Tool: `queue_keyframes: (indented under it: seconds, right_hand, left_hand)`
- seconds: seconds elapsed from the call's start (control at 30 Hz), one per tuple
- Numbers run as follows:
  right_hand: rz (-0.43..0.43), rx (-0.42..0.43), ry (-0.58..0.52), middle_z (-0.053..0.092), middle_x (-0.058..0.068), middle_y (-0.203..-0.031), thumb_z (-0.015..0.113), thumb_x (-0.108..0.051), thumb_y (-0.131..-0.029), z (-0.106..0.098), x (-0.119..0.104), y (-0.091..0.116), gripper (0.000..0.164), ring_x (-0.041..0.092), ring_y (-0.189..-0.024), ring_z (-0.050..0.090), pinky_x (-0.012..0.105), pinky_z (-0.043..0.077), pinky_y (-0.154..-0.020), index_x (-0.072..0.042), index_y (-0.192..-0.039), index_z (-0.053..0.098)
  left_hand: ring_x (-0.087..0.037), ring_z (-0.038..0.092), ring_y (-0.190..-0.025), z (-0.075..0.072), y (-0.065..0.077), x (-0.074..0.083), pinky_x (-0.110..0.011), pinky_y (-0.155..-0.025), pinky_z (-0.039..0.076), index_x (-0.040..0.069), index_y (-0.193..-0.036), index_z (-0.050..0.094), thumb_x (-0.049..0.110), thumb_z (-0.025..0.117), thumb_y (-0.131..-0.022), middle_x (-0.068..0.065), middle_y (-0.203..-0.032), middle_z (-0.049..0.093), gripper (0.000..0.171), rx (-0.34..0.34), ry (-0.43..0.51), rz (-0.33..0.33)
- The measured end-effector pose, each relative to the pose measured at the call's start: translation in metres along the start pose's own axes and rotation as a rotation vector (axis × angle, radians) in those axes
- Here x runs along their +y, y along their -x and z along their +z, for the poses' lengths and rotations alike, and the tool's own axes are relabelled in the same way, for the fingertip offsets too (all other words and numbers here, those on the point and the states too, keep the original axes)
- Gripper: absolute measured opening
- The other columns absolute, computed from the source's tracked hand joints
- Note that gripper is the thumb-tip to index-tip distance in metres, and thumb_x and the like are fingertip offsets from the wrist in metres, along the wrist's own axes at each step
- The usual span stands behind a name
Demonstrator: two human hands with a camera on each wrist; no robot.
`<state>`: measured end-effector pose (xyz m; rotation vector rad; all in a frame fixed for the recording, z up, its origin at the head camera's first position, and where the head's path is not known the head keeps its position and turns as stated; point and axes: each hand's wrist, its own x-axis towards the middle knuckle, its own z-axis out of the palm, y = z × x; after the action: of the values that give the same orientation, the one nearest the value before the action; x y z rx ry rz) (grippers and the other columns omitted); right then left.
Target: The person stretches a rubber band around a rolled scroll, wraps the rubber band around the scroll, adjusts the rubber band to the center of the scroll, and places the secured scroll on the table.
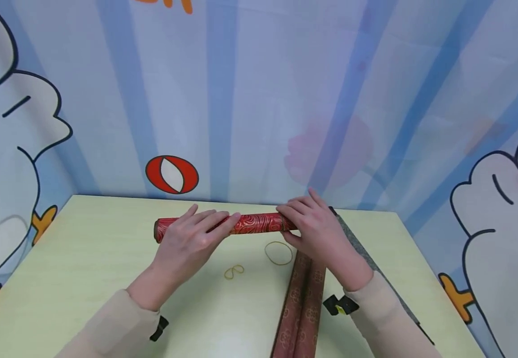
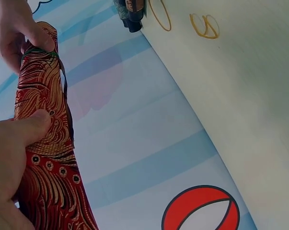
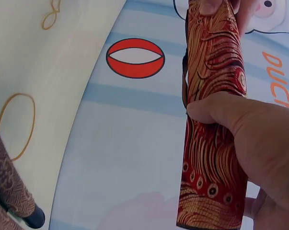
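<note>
I saw the left hand and right hand curled round the red patterned roll, which spanned between them above the surface. I judged it light, rather soft, best held near both ends.

A red, gold-and-black swirled roll is held crosswise, nearly level, above the table.

Red roll part hid., brown rolls cut off
Head view: L hand & R hand cover pts of roll; brown rolls run off btm edge; grey strip partly behind R arm; orange lettering cropped at top. L wrist view: roll's near end off btm. R wrist view: far end off top.
</note>
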<state>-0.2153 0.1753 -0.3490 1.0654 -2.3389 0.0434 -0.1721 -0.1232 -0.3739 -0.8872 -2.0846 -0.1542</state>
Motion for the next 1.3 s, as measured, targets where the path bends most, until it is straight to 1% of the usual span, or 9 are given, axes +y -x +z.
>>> queue_keyframes:
  seconds: [0.27, 0.43, 0.57, 0.73, 0.87, 0.93, 1.07, 1.17, 1.3]
  right_hand:
    - [-0.070, 0.009, -0.004, 0.078, 0.006, -0.107, 0.098, -0.020, -0.077, 0.006, -0.009, -0.011, 0.043, 0.028, -0.108, 0.070, 0.056, 0.045, -0.119, -0.007, -0.113, 0.077]
    - [-0.035, -0.003, 0.030, 0.077, 0.007, -0.115, 0.099, -0.030, -0.078, 0.002, -0.011, -0.008, 0.056, 0.030, -0.118, 0.067, 0.061, 0.039, -0.122, -0.008, -0.124, 0.076]
    - [0.013, 0.016, 0.062, 0.077, 0.009, -0.116, 0.100, -0.029, -0.076, 0.000, -0.008, 0.000, 0.061, 0.032, -0.119, 0.067, 0.064, 0.039, -0.121, -0.006, -0.127, 0.075]
    - [-0.042, 0.078, 0.030, 0.079, 0.008, -0.111, 0.100, -0.020, -0.075, 0.008, -0.009, -0.002, 0.053, 0.031, -0.114, 0.069, 0.062, 0.043, -0.119, -0.005, -0.121, 0.078]
    - [-0.079, 0.106, 0.006, 0.080, 0.007, -0.109, 0.100, -0.021, -0.075, 0.010, -0.014, -0.009, 0.051, 0.029, -0.112, 0.069, 0.060, 0.043, -0.119, -0.006, -0.119, 0.078]
    - [-0.079, 0.098, 0.004, 0.079, 0.007, -0.111, 0.100, -0.025, -0.077, 0.009, -0.014, -0.008, 0.055, 0.029, -0.114, 0.069, 0.059, 0.042, -0.120, -0.006, -0.123, 0.077]
    - [-0.025, 0.085, 0.024, 0.078, 0.009, -0.117, 0.101, -0.026, -0.075, 0.005, -0.010, -0.001, 0.063, 0.031, -0.118, 0.068, 0.061, 0.040, -0.121, -0.007, -0.130, 0.075]
    - [-0.009, 0.077, 0.040, 0.077, 0.009, -0.115, 0.100, -0.020, -0.076, 0.003, -0.007, 0.000, 0.058, 0.032, -0.117, 0.068, 0.063, 0.040, -0.121, -0.007, -0.126, 0.075]
    - [-0.032, 0.055, 0.023, 0.077, 0.007, -0.108, 0.096, -0.017, -0.077, 0.004, -0.005, -0.004, 0.045, 0.031, -0.109, 0.069, 0.061, 0.043, -0.118, -0.007, -0.116, 0.077]
  left_hand:
    - [-0.029, 0.078, -0.096, 0.003, 0.001, 0.000, -0.062, -0.089, 0.062, 0.014, -0.129, 0.077, 0.003, 0.091, -0.083, -0.008, -0.110, 0.079, 0.049, 0.005, 0.009, -0.005]
    - [-0.029, 0.078, -0.094, 0.003, 0.005, -0.003, -0.062, -0.088, 0.062, 0.013, -0.129, 0.078, 0.003, 0.092, -0.081, -0.008, -0.109, 0.079, 0.051, 0.007, 0.012, -0.002]
    - [-0.027, 0.078, -0.095, 0.003, 0.006, -0.005, -0.062, -0.088, 0.062, 0.013, -0.129, 0.077, 0.002, 0.091, -0.082, -0.009, -0.109, 0.079, 0.051, 0.004, 0.010, 0.010]
    - [-0.028, 0.078, -0.094, 0.004, 0.005, -0.002, -0.061, -0.088, 0.063, 0.013, -0.128, 0.078, 0.003, 0.091, -0.083, -0.009, -0.109, 0.079, 0.048, 0.019, 0.011, 0.005]
    - [-0.030, 0.079, -0.095, 0.005, 0.002, 0.002, -0.061, -0.089, 0.063, 0.014, -0.129, 0.078, 0.006, 0.091, -0.084, -0.008, -0.111, 0.080, 0.048, 0.010, 0.018, -0.013]
    - [-0.029, 0.079, -0.094, 0.005, 0.002, 0.003, -0.061, -0.088, 0.063, 0.014, -0.129, 0.078, 0.007, 0.092, -0.083, -0.008, -0.111, 0.080, 0.049, 0.004, 0.023, -0.017]
    - [-0.029, 0.079, -0.093, 0.003, 0.002, 0.002, -0.061, -0.087, 0.063, 0.014, -0.129, 0.078, 0.007, 0.092, -0.083, -0.008, -0.110, 0.080, 0.048, 0.010, 0.031, -0.022]
    - [-0.029, 0.079, -0.093, 0.003, 0.002, 0.000, -0.062, -0.088, 0.062, 0.014, -0.128, 0.078, 0.006, 0.091, -0.084, -0.008, -0.110, 0.080, 0.047, 0.017, 0.025, -0.021]
    - [-0.029, 0.079, -0.094, 0.003, 0.002, 0.000, -0.062, -0.089, 0.062, 0.014, -0.129, 0.078, 0.005, 0.091, -0.083, -0.008, -0.110, 0.080, 0.048, 0.015, 0.015, -0.012]
